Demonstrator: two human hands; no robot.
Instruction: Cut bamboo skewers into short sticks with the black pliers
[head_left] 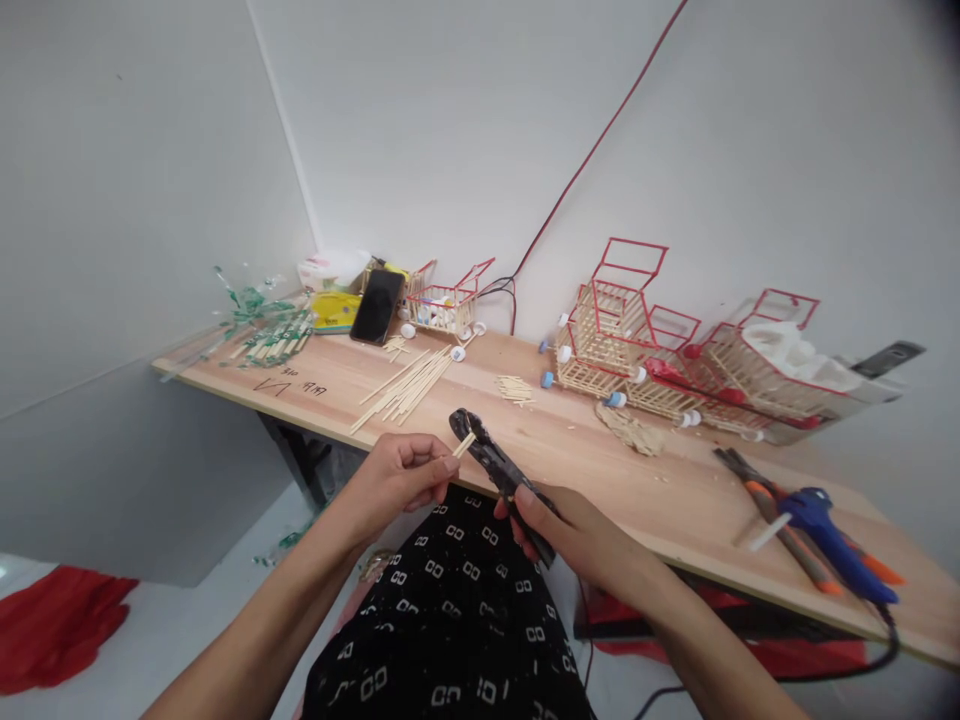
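Seen from above, a person's two bare forearms reach in from the lower corners and converge at the front edge of a wooden worktop (570,430). The left forearm (277,610) slants up and to the right. Its left hand (415,470) pinches a few thin sticks (463,446) between thumb and forefinger, the other fingers curled under. The right forearm (690,600) slants up and to the left. Its right hand (541,522) is wrapped around the handles of a black tool (491,462), the thumb lying along the top. The tool's head points away from the body, toward the upper left, and the far ends of the sticks meet it there. Both hands are close together, above patterned black clothing (457,590). Beyond them on the worktop lie a fan of long sticks (409,385) and a small pile of short sticks (515,389). Small stick-built carts (611,340) stand by the wall; a blue glue gun (832,545) lies at the right.
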